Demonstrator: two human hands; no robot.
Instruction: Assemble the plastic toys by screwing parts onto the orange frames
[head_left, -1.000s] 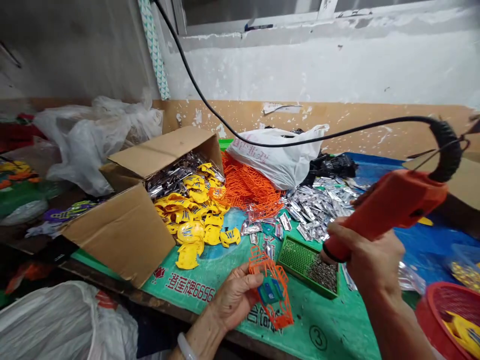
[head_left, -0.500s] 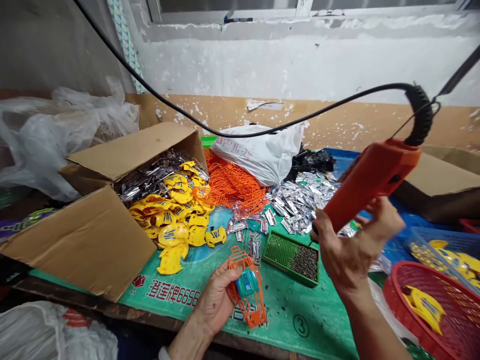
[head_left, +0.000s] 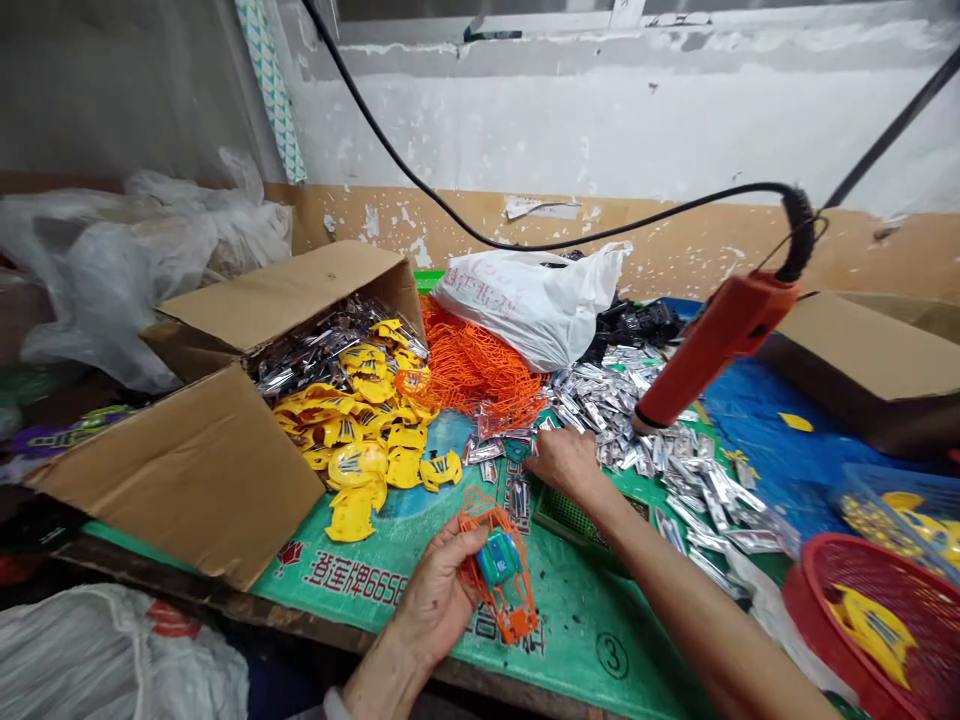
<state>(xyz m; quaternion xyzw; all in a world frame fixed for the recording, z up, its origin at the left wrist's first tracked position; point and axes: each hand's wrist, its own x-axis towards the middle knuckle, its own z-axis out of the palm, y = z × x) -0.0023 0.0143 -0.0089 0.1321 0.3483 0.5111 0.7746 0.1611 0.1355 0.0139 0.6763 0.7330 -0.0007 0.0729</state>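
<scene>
My left hand is closed around an orange toy-car frame with a teal block in it, held just above the green mat. My right hand reaches forward, palm down, over the small silver parts beside the green screw tray; its fingertips curl down out of sight. The orange electric screwdriver hangs free on its black cord, above and right of that hand.
An open cardboard box spills yellow toy shells at left. Behind lie an orange frame pile, a white plastic bag and black parts. A red basket sits at right, another box behind it.
My right hand has let go of the orange screwdriver, which now hangs on its cord, and has reached down to the silver parts. My left hand still holds the frame.
</scene>
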